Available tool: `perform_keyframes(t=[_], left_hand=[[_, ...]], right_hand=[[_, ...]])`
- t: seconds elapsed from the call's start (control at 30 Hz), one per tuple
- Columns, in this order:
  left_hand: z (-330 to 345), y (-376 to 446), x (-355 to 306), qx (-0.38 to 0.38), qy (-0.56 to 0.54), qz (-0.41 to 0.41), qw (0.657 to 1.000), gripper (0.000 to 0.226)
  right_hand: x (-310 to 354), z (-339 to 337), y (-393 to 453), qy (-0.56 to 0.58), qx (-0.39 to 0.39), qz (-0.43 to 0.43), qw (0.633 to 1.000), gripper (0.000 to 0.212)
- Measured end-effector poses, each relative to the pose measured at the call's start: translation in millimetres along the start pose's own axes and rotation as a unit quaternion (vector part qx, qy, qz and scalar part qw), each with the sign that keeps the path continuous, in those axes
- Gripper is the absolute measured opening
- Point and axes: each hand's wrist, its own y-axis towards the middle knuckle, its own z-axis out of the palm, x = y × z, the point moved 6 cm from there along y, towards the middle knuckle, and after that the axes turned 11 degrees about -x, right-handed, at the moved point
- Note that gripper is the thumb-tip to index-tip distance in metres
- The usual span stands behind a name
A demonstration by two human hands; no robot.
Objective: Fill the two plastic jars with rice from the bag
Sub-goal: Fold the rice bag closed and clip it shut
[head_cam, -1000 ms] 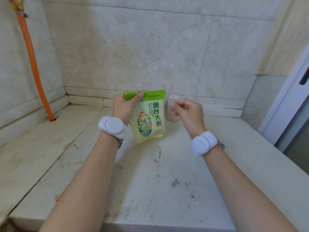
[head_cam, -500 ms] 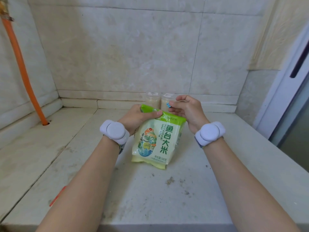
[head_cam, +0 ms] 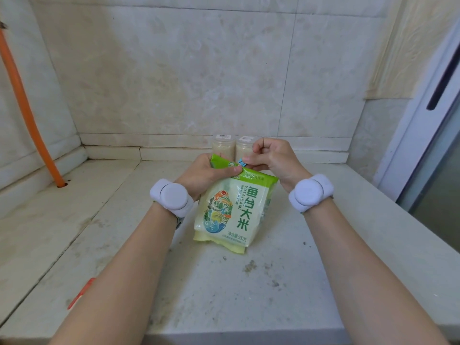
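Since a second ago, rice bag point(head_cam: 230, 207) lowered from upright-aloft to rest its bottom edge on the desk point(head_cam: 249, 282). Left hand point(head_cam: 206, 174) grips the bag's green top; right hand point(head_cam: 272, 158), just beside it, pinches a small blue tab point(head_cam: 241, 162) at that edge. Two jars point(head_cam: 232, 146) stand just behind both hands.

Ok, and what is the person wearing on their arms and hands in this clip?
Both forearms are bare, with no sleeves in view, and both hands are gloveless. The left wrist and the right wrist each carry a round, smooth, white puck-like device on a greyish strap. No cables, rings or markings show.
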Motion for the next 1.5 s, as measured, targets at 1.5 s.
perform_keyframes(t=[1.5], left_hand=[[-15.9, 6.5, 0.0, -0.153, -0.048, 0.08, 0.984, 0.005]], right_hand=[[3.7, 13.8, -7.8, -0.169, -0.053, -0.202, 0.963, 0.009]])
